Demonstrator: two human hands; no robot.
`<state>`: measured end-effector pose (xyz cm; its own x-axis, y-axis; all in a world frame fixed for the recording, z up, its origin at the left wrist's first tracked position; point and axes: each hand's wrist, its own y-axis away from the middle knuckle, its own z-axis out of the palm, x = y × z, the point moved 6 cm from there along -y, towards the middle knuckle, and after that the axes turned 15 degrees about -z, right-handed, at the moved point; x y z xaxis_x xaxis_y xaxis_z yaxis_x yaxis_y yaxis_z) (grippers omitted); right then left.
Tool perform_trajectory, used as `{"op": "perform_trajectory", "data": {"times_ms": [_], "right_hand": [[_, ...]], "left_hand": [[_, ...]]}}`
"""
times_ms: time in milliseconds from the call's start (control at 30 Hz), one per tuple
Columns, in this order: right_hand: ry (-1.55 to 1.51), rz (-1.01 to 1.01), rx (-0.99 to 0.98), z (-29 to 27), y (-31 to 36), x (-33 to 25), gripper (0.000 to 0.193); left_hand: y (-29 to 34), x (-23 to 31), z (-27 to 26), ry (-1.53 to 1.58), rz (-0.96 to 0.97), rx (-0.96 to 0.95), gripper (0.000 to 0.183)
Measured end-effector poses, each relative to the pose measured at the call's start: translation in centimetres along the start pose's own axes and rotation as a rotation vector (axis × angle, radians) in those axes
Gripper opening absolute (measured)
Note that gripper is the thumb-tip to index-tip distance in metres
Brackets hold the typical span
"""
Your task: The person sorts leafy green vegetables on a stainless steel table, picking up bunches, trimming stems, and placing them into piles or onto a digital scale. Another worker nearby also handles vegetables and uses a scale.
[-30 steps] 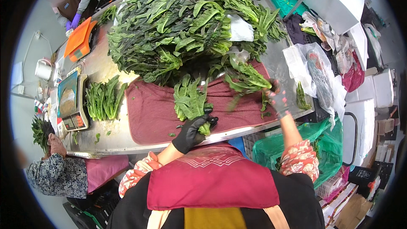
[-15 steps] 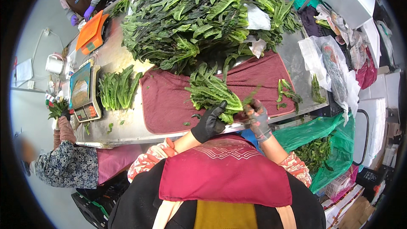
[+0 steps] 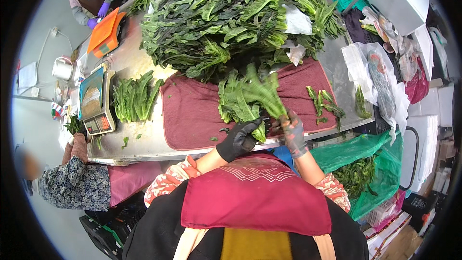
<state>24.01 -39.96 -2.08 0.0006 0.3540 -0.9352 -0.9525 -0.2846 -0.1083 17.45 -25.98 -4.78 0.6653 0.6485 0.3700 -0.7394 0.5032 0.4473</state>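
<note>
My left hand (image 3: 238, 140), in a black glove, is closed around the base of a bunch of leafy lettuce (image 3: 236, 98) over the maroon towel (image 3: 192, 120). In a grey, stained glove, my right hand (image 3: 293, 134) grips the stem end of another long-leafed lettuce head (image 3: 264, 92), blurred by motion and leaning up and left across the first bunch. Behind both rises a big heap of the same greens (image 3: 216, 24). Torn leaves (image 3: 325, 103) lie on the towel's right side.
Left on the metal table stand trimmed lettuce heads (image 3: 135, 97), a weighing scale (image 3: 96, 101) and an orange scale (image 3: 105, 33). A green bag (image 3: 380, 173) of leaves hangs at the right edge. Two co-workers work at the left, one in a patterned top (image 3: 77, 185).
A lettuce head now stands in my right hand, which earlier pinched a thin leaf scrap beside the bunch. My left hand keeps its hold nearly in place.
</note>
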Motion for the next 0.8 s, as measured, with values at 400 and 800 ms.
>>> {"op": "perform_trajectory", "data": {"times_ms": [400,800], "right_hand": [[0.038,0.073,-0.090,3.6,2.2,-2.5,0.030],[-0.388,0.182,0.048,1.4,3.1,-0.2,0.029]], "left_hand": [[1.1,0.6,2.9,0.118,-0.033,-0.171,0.026],[5.1,3.7,5.8,-1.138,0.728,0.132,0.032]]}}
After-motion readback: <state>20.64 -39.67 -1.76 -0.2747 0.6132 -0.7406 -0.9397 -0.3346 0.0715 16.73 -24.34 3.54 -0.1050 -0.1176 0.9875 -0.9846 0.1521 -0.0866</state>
